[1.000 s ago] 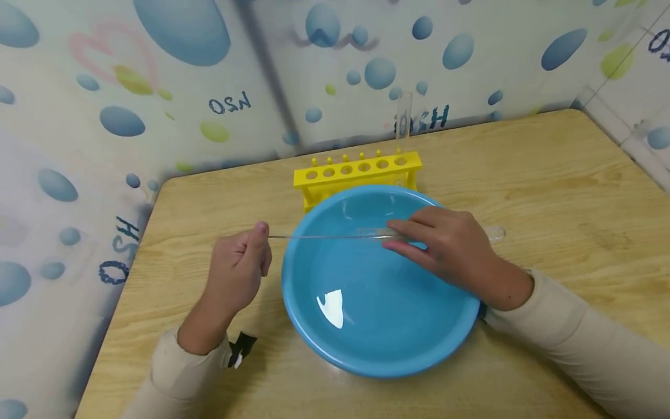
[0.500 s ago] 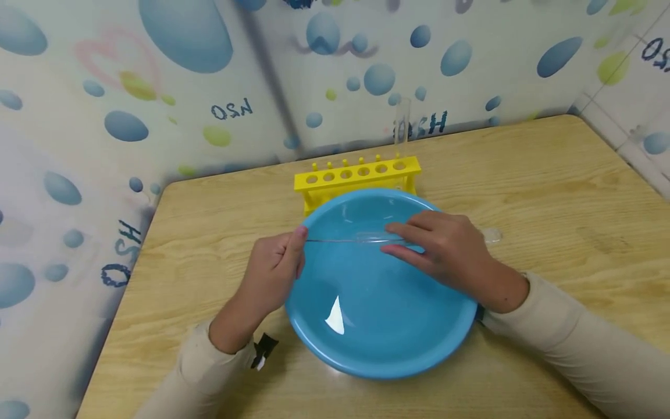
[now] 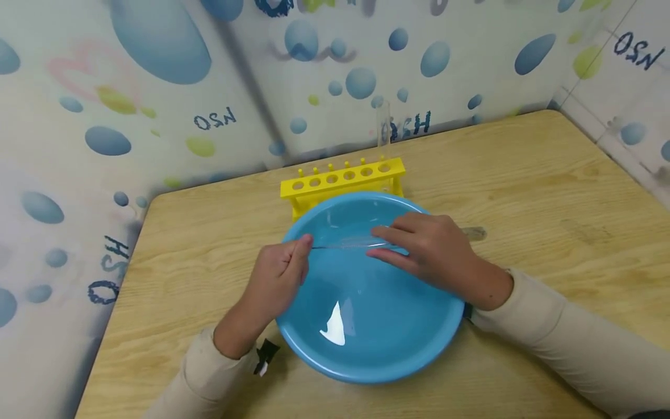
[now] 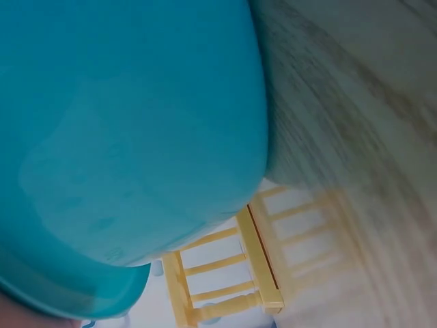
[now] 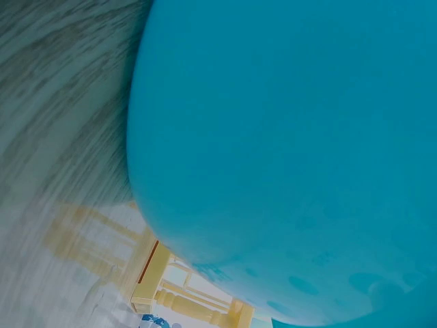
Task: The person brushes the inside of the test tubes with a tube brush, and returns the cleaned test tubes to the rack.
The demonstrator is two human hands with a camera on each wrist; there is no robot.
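Over the light blue basin (image 3: pixel 366 377), my right hand (image 3: pixel 437 247) holds a clear test tube (image 3: pixel 358 241) level, its mouth towards the left. The tube's rounded end shows past the right hand, with something greyish inside it, seemingly the brush head. My left hand (image 3: pixel 280 276), thumb on top, grips the thin wire handle of a test tube brush (image 3: pixel 324 247), which runs into the tube's mouth. Bristles are mostly hidden by the right hand. In both wrist views the basin's outer wall (image 4: pixel 136 102) fills most of the picture.
A yellow test tube rack (image 3: pixel 342 177) stands right behind the basin. Another clear test tube (image 3: pixel 384 125) stands upright in its rightmost hole. The patterned wall (image 3: pixel 251 70) borders the wooden table (image 3: pixel 523 174) at the back. A bright reflection shows in the basin.
My left hand has moved right, towards the right hand, so less wire shows and the brush sits deeper in the tube. The tube's far end has turned from clear to greyish.
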